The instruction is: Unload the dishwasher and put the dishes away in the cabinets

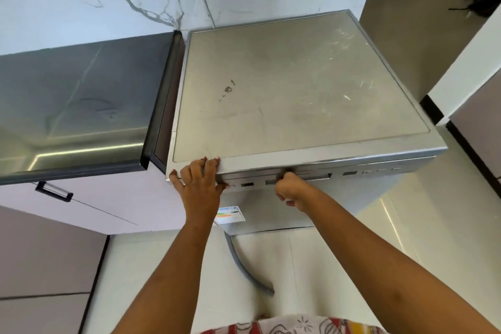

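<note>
A grey freestanding dishwasher [298,95] fills the middle of the head view, seen from above, its door shut. My left hand [199,184] lies flat on the front left corner of its top, fingers spread over the edge. My right hand [290,192] is curled into the recessed door handle [303,175] at the top of the door, fingers hidden inside. No dishes are in sight.
A dark glossy countertop [76,106] adjoins the dishwasher on the left, with pale cabinet fronts and a black handle [54,192] below. A grey hose [244,266] lies on the floor under the door. Marble wall behind; another cabinet [471,84] stands to the right.
</note>
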A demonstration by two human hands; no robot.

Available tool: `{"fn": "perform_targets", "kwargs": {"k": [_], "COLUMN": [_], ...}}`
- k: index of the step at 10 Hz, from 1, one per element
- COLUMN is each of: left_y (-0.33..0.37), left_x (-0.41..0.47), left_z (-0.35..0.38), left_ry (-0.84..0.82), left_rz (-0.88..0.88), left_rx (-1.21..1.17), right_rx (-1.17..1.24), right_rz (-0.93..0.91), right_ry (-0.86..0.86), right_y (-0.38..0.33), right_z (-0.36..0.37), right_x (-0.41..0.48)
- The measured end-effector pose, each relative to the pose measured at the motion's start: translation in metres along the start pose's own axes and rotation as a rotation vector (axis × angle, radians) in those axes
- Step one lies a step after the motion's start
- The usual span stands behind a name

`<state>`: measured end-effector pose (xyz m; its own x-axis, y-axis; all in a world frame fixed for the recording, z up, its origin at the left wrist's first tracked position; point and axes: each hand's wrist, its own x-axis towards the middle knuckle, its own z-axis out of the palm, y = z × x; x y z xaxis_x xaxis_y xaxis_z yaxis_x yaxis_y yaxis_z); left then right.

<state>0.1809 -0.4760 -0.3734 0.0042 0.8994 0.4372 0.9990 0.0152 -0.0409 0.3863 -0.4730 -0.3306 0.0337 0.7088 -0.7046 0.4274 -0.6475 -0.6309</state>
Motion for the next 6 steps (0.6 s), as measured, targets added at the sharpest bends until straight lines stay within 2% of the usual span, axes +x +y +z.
{"fn": "perform_targets", "kwargs": {"k": [2, 3, 4, 5, 6], "left_y": [0.016, 0.012, 0.000, -0.012, -0.018], "left_x": [0.009, 0.017, 0.022, 0.034, 0.057], "left_z": [-0.025, -0.031, -0.044, -0.056, -0.076], "left_ry": [-0.135, -0.186, -0.271, -0.368, -0.338], "left_rz": [-0.061, -0.022, 0.088, 0.167, 0.181], "left_rx": [0.070, 0.031, -0.037, -0.141, -0.177], "right_rx": [-0.234, -0.323, -0.415, -0.490, -0.536], "right_rz": [-0.047, -0.021, -0.027, -0.089, -0.179], "right_ry": [-0.005, -0.034, -0.053, -0.030, 0.019], "right_y": [0.003, -0.003, -0.023, -0.048, -0.079], "right_z": [-0.001, -0.010, -0.013, -0.010, -0.005], "right_x": [-0.009, -0.020, -0.036, -0.042, -0.051]}}
